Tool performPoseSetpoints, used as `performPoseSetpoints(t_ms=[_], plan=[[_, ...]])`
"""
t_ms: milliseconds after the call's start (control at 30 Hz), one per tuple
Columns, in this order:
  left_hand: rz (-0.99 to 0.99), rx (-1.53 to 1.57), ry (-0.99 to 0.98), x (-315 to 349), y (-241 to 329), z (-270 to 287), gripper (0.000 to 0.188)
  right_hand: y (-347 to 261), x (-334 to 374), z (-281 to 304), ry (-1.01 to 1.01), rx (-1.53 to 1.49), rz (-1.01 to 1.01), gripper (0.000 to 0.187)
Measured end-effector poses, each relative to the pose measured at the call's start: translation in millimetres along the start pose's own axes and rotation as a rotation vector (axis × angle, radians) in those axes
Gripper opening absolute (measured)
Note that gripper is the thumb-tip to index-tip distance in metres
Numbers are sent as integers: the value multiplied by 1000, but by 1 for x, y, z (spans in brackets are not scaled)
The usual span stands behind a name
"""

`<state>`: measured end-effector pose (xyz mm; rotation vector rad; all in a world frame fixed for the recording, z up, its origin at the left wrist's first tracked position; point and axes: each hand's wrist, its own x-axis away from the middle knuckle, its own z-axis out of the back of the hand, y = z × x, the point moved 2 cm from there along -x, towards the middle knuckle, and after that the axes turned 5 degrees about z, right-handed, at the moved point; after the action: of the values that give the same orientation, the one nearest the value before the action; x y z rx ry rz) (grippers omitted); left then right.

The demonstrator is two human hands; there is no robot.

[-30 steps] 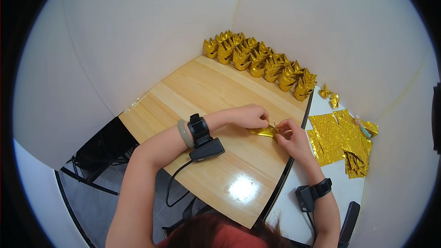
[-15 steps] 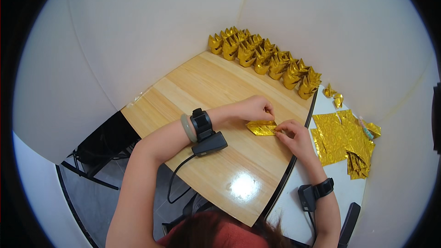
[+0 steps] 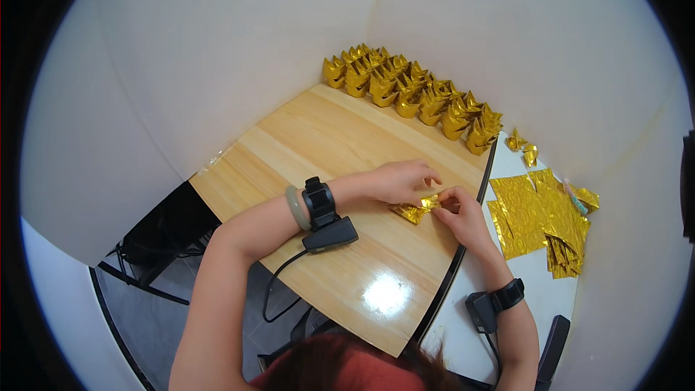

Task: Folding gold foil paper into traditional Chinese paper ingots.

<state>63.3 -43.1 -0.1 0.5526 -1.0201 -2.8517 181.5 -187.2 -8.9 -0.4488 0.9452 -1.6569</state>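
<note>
The right hand [image 3: 469, 219] pinches one end of a gold foil piece [image 3: 411, 213] between its fingers over the wooden bench [image 3: 311, 137]. At the foil's far edge, the left hand [image 3: 398, 179] has its fingers partly spread, their grip unclear. Beyond stand rows of folded gold shapes [image 3: 382, 88].

From here I'm seeing shiny gold on the folded paper [image 3: 413, 213]; swirling patterns are covering the gold sheets [image 3: 517, 206]; pale grain is striping the wooden tabletop [image 3: 289, 130].
</note>
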Motion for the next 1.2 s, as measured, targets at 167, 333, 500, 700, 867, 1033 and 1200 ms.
performPoseSetpoints(t_ms=[167,333,500,700,867,1033,1200], plan=[[84,22,-202,-2,8,3,28,-12,-1,-4,139,-330,59,32],[151,645,-169,-6,6,8,17,-28,0,1,275,-151,386,39],[-15,657,-109,-8,-1,12,14,-20,5,11,147,-21,344,22],[66,562,-318,-3,-31,7,23,-25,8,11,-5,435,597,22],[-17,206,-417,-4,-20,16,23,-7,1,20,-113,165,427,21],[-77,89,-434,-4,-17,18,22,2,0,31,-103,25,219,18],[-58,177,-468,-5,-23,14,24,-1,0,28,-31,-60,36,24]])
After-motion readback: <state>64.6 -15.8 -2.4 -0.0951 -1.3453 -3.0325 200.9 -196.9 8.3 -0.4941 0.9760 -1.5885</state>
